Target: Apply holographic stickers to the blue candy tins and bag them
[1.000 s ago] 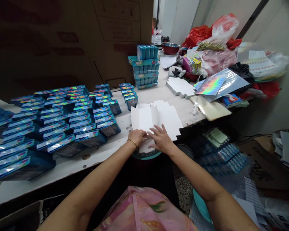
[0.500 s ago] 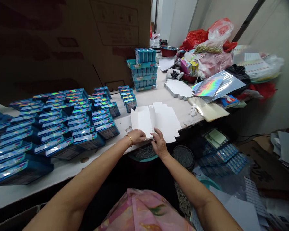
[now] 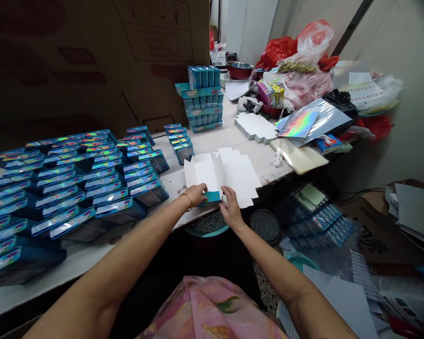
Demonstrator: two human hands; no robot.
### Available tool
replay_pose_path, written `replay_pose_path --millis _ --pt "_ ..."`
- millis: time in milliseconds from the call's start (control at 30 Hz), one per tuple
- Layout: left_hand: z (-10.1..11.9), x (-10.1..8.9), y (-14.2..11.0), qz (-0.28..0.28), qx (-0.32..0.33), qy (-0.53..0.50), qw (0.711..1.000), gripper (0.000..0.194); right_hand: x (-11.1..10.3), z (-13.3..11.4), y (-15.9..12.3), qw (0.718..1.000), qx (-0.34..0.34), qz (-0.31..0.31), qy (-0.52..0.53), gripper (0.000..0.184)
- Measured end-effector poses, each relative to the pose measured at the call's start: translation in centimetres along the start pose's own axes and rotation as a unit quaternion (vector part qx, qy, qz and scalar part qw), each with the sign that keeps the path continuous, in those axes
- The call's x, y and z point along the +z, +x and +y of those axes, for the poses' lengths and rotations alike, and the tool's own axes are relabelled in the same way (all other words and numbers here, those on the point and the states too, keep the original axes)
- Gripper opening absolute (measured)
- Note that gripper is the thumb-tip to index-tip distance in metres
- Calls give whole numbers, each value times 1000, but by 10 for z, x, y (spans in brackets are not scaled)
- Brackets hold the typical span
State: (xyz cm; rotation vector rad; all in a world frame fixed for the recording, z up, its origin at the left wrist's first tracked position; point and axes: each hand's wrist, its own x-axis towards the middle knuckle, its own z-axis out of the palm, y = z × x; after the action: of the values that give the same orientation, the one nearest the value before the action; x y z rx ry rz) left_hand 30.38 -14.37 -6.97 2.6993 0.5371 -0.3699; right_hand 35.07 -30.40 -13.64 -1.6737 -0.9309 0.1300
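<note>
A partly folded cardboard display tray (image 3: 204, 169), white inside, lies at the front edge of the table. Its near flap stands up and shows a teal printed face. My left hand (image 3: 197, 195) pinches the left part of that flap, thumb over the teal side. At the tray's near right corner, my right hand (image 3: 231, 207) grips the cardboard with bent fingers; its fingertips are partly hidden. Under and right of the tray lie flat white die-cut blanks (image 3: 238, 174).
Rows of blue boxes (image 3: 106, 174) with shiny tops fill the table's left side. Filled teal display trays (image 3: 203, 103) are stacked at the back. More white blanks (image 3: 256, 126), holographic sheets (image 3: 300, 123) and plastic bags (image 3: 313, 42) lie to the right. A basin (image 3: 208, 226) sits below the table edge.
The tray's near flap has been turned up, so its teal printed side now shows. My left hand has shifted up onto it. The whole view has moved slightly.
</note>
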Motion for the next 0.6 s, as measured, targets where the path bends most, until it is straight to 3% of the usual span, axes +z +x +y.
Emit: replay_pose_path --millis 100,200,333,600 --pt "6 9 -5 65 14 51 997 19 0 -1 0 1000 -5 -7 -17 62" --pt "13 18 -16 79 66 97 990 20 2 -1 -1 999 -8 -6 -48 63" --pt "21 23 -23 59 102 128 985 25 2 -3 -2 997 -11 -6 -81 63" --pt "36 12 -9 -38 32 157 986 21 4 -5 0 995 -12 -11 -103 66"
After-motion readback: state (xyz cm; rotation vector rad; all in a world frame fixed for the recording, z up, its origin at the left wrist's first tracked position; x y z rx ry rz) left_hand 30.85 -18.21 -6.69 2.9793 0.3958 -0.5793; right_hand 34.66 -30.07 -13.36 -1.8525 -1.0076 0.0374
